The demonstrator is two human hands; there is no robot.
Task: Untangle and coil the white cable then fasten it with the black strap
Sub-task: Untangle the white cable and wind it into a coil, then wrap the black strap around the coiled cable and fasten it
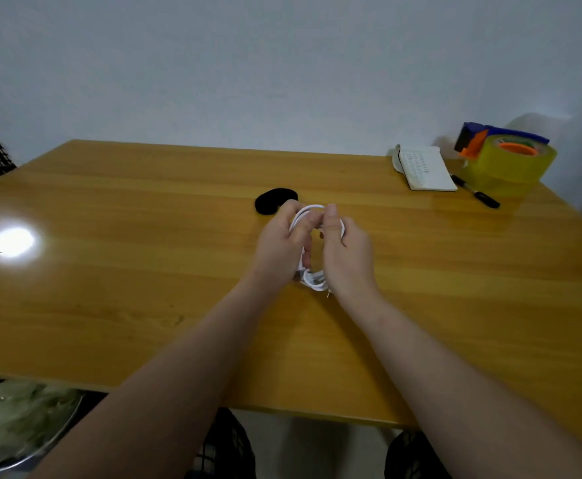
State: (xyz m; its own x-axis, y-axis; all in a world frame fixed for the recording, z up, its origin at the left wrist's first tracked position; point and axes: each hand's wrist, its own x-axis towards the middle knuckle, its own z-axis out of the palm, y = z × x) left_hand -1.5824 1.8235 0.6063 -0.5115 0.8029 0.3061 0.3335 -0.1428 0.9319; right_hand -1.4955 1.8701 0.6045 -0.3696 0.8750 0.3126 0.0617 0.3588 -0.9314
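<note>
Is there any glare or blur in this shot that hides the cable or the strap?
Head view: a bright glare patch sits far left on the table, clear of the left hand and right hand; the white cable is soft but readable; the black strap shows no detail.

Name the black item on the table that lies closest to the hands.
The black strap, just beyond the left hand; the black marker lies far right beside the tape dispenser.

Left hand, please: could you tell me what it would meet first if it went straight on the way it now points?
Probably the black strap, lying on the table just beyond the left hand, which grips the white cable. Its height is unclear, so it might pass over.
</note>
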